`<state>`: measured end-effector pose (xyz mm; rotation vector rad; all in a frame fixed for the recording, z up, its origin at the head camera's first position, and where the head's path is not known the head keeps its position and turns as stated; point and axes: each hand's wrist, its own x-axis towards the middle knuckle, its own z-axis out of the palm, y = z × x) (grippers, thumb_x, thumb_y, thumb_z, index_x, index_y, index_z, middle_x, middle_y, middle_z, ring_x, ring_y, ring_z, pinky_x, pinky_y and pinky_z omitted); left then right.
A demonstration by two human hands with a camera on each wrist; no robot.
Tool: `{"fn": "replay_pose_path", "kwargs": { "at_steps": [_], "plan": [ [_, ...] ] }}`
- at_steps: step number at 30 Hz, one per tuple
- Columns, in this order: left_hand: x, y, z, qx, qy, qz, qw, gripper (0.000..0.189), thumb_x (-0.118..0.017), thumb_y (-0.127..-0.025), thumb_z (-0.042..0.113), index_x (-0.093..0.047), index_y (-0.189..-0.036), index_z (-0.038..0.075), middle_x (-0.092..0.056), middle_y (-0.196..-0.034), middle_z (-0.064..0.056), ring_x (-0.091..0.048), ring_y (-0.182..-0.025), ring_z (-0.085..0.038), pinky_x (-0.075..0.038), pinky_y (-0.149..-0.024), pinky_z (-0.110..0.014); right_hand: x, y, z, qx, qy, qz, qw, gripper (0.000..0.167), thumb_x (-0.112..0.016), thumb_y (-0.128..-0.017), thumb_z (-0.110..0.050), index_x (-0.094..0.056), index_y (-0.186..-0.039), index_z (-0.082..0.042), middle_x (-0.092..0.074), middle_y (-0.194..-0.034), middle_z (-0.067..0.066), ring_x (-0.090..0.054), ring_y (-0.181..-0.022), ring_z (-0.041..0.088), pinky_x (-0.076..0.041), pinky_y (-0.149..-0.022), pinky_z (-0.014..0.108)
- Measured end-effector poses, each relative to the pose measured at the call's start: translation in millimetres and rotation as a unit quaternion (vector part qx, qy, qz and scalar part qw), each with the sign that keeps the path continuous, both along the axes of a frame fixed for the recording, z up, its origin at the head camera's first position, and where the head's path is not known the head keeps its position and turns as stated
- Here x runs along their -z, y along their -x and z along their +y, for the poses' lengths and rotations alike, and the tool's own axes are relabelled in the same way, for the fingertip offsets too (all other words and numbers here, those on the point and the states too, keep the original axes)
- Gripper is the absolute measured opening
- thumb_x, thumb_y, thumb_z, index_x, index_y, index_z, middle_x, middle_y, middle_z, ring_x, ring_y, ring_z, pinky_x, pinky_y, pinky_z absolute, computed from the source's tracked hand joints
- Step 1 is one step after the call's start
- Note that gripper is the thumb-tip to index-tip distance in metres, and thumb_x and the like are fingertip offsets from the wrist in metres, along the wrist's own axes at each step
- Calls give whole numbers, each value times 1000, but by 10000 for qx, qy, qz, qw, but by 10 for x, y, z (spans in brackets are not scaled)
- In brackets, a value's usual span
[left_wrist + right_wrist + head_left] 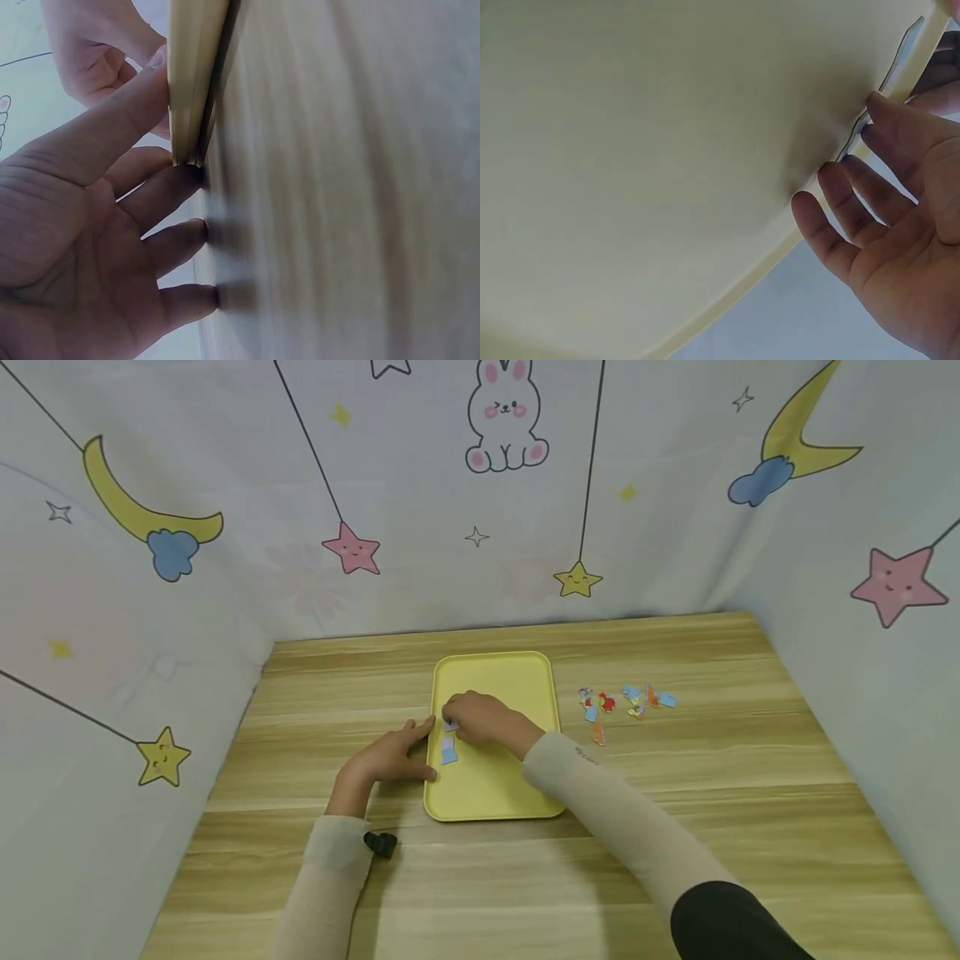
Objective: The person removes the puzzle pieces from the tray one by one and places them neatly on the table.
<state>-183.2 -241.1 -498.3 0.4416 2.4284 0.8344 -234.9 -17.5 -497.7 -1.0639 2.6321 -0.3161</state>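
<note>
A yellow tray [502, 672] with a raised rim lies on the table. Along its left side sits a flat puzzle piece [448, 755] in light blue and lilac. Just beyond it, my right hand [483, 718] reaches over the tray and pinches another lilac puzzle piece [451, 727] at its edge, thumb and index fingertip on it, close over the tray's surface. My left hand [390, 755] is spread at the tray's left edge. In the left wrist view its thumb [112, 124] touches the rim, while the other fingers reach down to the tabletop with little bend.
Right of the tray several small colourful pieces lie loose on the wood-grain table [735, 760], among them a red piece [607, 702], a blue piece [667, 699] and an orange piece [598, 733]. A printed white cloth [420, 585] stands around the table's back and sides.
</note>
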Motion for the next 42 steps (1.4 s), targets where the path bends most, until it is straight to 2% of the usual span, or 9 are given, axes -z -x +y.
{"fn": "replay_pose_path", "kwargs": {
  "at_steps": [5, 9, 15, 20, 27, 32, 36, 42],
  "plan": [
    [15, 1, -4, 13, -30, 24, 10000, 105, -86, -89, 37, -23, -169, 12, -13, -169, -33, -17, -157, -50, -24, -123, -66, -10, 8, -49, 23, 40, 5, 10000, 20, -70, -103, -18, -70, -120, -7, -67, -118, 7, -65, -102, 19, -56, -88, 30],
    [20, -3, 7, 17, -58, 27, 10000, 105, -86, -89, 38, -23, -169, 12, -15, -170, -30, -15, -158, -49, -22, -123, -66, -19, 1, -59, 95, -3, 6, 10000, 25, -68, -105, -14, -63, -128, -6, -63, -118, 10, -63, -100, 20, -55, -85, 31],
    [-11, -9, 31, -60, 5, -51, 10000, 106, -87, -89, 38, -23, -169, 13, -12, -170, -31, -17, -156, -52, -21, -123, -68, -73, -42, 72, 298, 173, -240, 9991, 34, -65, -106, -16, -56, -137, -5, -60, -126, 13, -63, -104, 20, -55, -90, 32],
    [-23, -9, 37, -67, 81, -40, 9999, 106, -87, -88, 40, -23, -169, 13, -11, -170, -32, -18, -155, -53, -23, -122, -68, -144, -70, 338, 400, 333, -327, 9981, 39, -67, -106, -19, -55, -140, -4, -59, -130, 13, -64, -107, 21, -55, -92, 33],
    [-22, -10, 21, -55, -16, -7, 10000, 105, -88, -88, 35, -24, -168, 9, -15, -170, -29, -15, -158, -47, -20, -124, -65, -214, -153, 748, 618, 714, -447, 9945, 40, -68, -104, -15, -56, -139, -1, -59, -134, 16, -64, -113, 26, -55, -95, 37],
    [-23, -13, 3, -48, -22, 4, 10000, 105, -87, -89, 35, -24, -168, 9, -13, -170, -32, -16, -157, -50, -20, -124, -67, -231, -210, 1065, 871, 1021, -445, 9899, 39, -66, -103, -13, -55, -138, 0, -60, -136, 17, -64, -115, 28, -55, -97, 42],
    [-27, -10, 0, -55, -12, -2, 10000, 105, -87, -89, 36, -24, -168, 10, -12, -170, -32, -16, -157, -51, -20, -124, -67, -219, -254, 1347, 1121, 1270, -410, 9847, 40, -66, -100, -10, -56, -136, 4, -61, -136, 21, -62, -121, 34, -53, -102, 48],
    [-29, -5, 1, -31, -42, 11, 10000, 106, -87, -88, 36, -23, -168, 9, -14, -170, -31, -16, -158, -48, -21, -124, -65, -126, -343, 1766, 1495, 1347, -391, 9788, 42, -68, -98, -7, -56, -136, 8, -62, -137, 25, -61, -127, 41, -52, -104, 53]
  ]
}}
